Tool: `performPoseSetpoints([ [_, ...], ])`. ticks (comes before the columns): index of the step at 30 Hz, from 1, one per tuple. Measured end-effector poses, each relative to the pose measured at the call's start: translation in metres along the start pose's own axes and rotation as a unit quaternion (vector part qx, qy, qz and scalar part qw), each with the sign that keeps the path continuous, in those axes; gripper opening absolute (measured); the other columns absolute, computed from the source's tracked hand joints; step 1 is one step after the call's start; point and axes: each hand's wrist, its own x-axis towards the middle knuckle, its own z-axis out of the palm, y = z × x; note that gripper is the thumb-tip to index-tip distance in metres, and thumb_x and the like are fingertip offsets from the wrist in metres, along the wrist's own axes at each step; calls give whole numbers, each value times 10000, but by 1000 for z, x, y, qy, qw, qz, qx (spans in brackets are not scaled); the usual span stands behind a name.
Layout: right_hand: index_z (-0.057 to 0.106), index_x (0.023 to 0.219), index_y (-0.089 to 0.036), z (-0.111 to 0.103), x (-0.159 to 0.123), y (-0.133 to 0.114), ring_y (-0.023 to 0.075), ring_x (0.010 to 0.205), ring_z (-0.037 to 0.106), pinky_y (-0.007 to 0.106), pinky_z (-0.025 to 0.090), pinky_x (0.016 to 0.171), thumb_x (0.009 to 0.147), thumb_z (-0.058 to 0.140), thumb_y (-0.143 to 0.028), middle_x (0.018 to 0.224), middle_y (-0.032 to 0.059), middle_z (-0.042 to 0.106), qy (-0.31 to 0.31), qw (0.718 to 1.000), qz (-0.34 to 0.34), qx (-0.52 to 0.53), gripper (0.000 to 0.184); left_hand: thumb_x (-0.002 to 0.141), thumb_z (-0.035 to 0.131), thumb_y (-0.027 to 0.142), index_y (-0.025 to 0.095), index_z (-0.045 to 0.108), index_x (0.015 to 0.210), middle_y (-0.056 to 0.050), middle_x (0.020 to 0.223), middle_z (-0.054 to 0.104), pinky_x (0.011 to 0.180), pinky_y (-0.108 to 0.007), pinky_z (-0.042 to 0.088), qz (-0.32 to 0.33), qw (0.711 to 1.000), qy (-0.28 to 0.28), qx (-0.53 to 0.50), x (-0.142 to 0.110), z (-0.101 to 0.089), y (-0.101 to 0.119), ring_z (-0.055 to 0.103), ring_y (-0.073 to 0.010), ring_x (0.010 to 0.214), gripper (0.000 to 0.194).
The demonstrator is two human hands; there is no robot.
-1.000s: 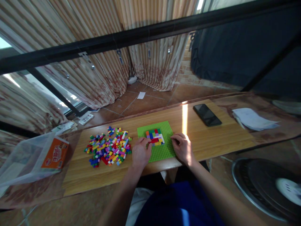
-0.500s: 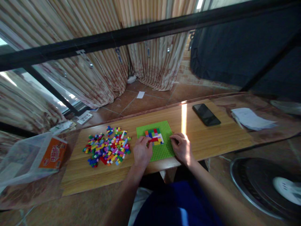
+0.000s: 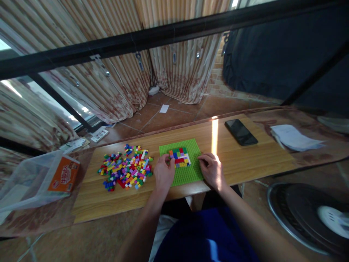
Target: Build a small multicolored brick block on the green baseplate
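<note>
A green studded baseplate (image 3: 185, 177) lies on the wooden board. Its middle carries a flat patch of toy bricks in orange, blue, green, red, white and yellow. A red brick (image 3: 179, 160) sits in that patch, just right of my left hand (image 3: 164, 171). That hand is at the plate's left side, thumb and forefinger a little apart, and I see nothing between them. Some of the plate's left part is hidden under it. My right hand (image 3: 212, 170) rests at the right edge of the plate, its fingers curled against that edge.
Loose coloured bricks (image 3: 127, 169) are heaped left of the plate. A clear plastic tub (image 3: 35, 174) with an orange label stands at the far left. On the right lie a black phone (image 3: 241, 132) and white papers (image 3: 296, 137). A round black-and-silver object (image 3: 294, 211) is at the lower right.
The red brick, tilted in my left fingers before, now lies flat among the other bricks. My left fingers have drawn slightly left of it. My right hand stays at the plate's edge.
</note>
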Motion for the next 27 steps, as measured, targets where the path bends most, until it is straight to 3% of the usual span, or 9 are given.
performPoseSetpoints([
  [8,709,811,-216,-1,0,0,213,878,617,371,506,829,819,519,-185,899,62,681,-4,1000,3,-4,193,847,597,304,172,616,1057,-78,951,711,753,-329,485,-57,998,-6,25,4,2,8,665,-220,860,249],
  [15,716,803,-211,0,-1,2,217,880,615,378,504,829,810,527,-187,904,68,683,-5,1000,4,-8,191,848,586,269,189,602,1031,-61,938,705,743,-309,480,-59,998,10,-9,1,5,11,661,-200,854,200],
  [27,713,790,-211,2,0,6,213,865,613,366,506,809,800,515,-176,886,64,680,2,1000,-14,-10,201,879,553,379,155,614,1058,-110,989,715,773,-323,476,-72,996,-42,-3,8,-2,13,670,-229,921,294],
])
